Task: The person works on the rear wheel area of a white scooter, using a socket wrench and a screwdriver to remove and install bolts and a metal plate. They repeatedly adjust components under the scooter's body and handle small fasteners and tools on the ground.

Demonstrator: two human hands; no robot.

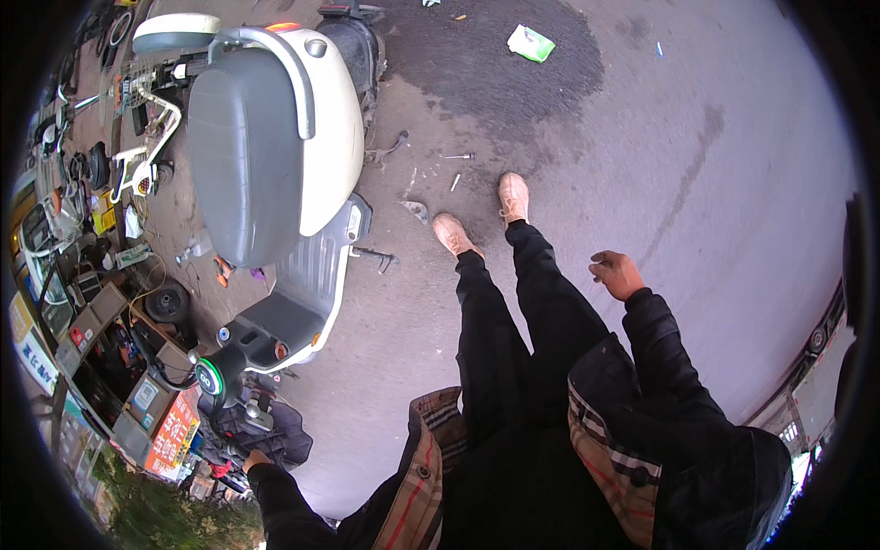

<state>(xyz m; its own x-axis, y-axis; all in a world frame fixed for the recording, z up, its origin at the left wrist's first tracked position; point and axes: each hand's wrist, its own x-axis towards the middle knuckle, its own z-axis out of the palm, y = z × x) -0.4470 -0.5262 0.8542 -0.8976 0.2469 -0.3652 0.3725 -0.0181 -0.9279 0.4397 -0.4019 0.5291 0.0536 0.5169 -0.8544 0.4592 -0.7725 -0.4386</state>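
Note:
A white electric scooter (332, 137) with a grey seat (246, 151) stands on my left. My left hand (255, 459) reaches to its front end, against the dark quilted cover (291, 438) by the handlebar. Its fingers are mostly hidden, so I cannot make out whether they grip anything. Near that hand are the round dash display (209, 376) with a green ring and a dark handlebar stem. Out to my right, my right hand (618, 274) hangs in the air beside my leg, fingers loosely bent and apart, holding nothing.
On the pavement by my shoes (513, 197) lie a small bolt-like tool (461, 157), a short white stick (456, 182) and a flat metal piece (416, 211). A green-and-white packet (531, 43) lies on a dark wet patch. Parts, a wheel (168, 301) and boxes crowd the far left.

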